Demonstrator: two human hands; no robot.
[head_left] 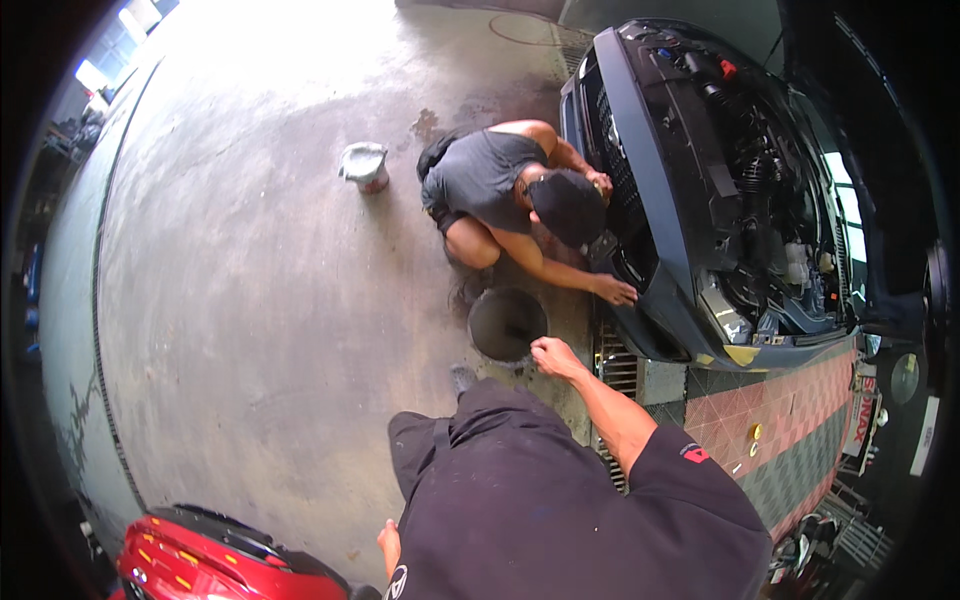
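My right hand [556, 357] is stretched forward beside a round dark bucket [487, 349] that stands on the floor in front of me. Its fingers are curled closed near the bucket's right rim, and whatever they may hold is too small to make out. Inside the bucket it looks dark. Only part of my left hand [389, 541] shows, low at my left side by my dark shirt, with most of its fingers hidden. Ahead, a co-worker [485, 180] in a grey top crouches with both hands at the front bumper [655, 300] of a dark car.
The dark car [680, 180] has its engine bay exposed on the right. A pail with a whitish cover [364, 166] stands on the concrete floor [260, 300] behind the co-worker. A red car [210, 565] is at lower left. Floor grating and red-grey tiles [740, 410] lie right of me.
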